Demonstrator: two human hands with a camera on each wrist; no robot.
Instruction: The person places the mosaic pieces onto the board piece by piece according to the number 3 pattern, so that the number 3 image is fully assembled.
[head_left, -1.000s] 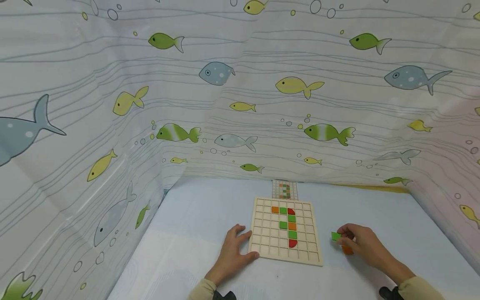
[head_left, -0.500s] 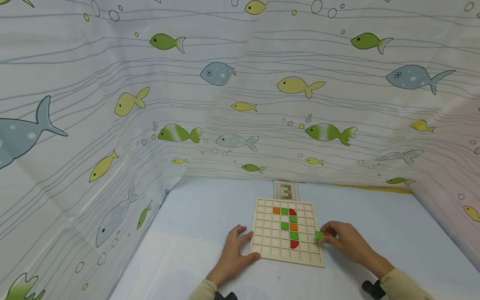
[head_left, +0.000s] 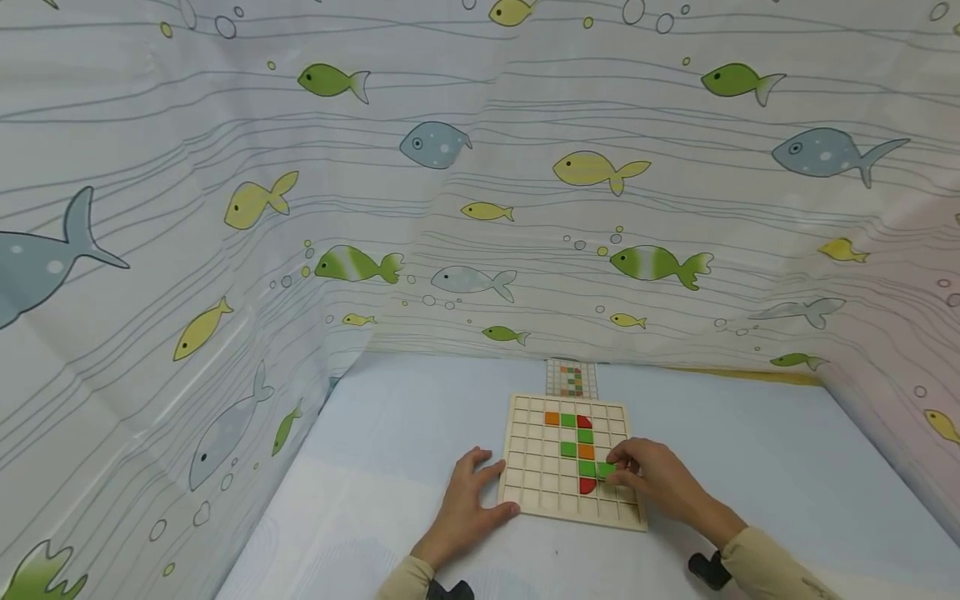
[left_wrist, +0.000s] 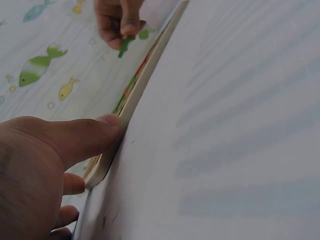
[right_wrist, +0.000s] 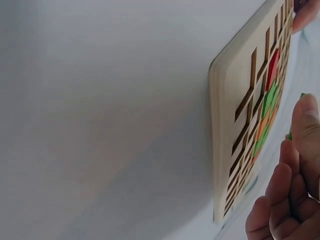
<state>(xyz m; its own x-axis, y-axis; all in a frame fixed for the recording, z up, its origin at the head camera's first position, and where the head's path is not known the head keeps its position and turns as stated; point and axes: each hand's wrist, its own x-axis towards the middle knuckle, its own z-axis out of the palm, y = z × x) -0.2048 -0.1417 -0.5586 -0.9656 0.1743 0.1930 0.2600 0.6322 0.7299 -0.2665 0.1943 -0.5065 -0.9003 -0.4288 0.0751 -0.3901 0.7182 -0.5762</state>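
A pale wooden grid board [head_left: 540, 492] lies on the table with green, orange and red tiles set in its squares. My right hand [head_left: 660, 483] is over the board's right part, pinching a green square tile [head_left: 606, 471] between thumb and fingers. This tile is just right of another green tile [head_left: 587, 468]; the right wrist view shows it above the surface, mostly hidden by the fingers. My left hand [head_left: 465, 508] rests at the board's near left corner. In the left wrist view its thumb [left_wrist: 95, 135] touches the board's edge, with the other fingers spread loosely.
A small printed card [head_left: 572, 381] with a coloured grid pattern lies behind the board, near the back wall. Fish-printed sheeting [head_left: 450, 333] encloses the pale table [head_left: 420, 408] at the back and sides.
My right hand has carried the green tile leftward from the table onto the board's right part. An orange piece seen beneath that hand is out of sight now. The left hand has stayed put.
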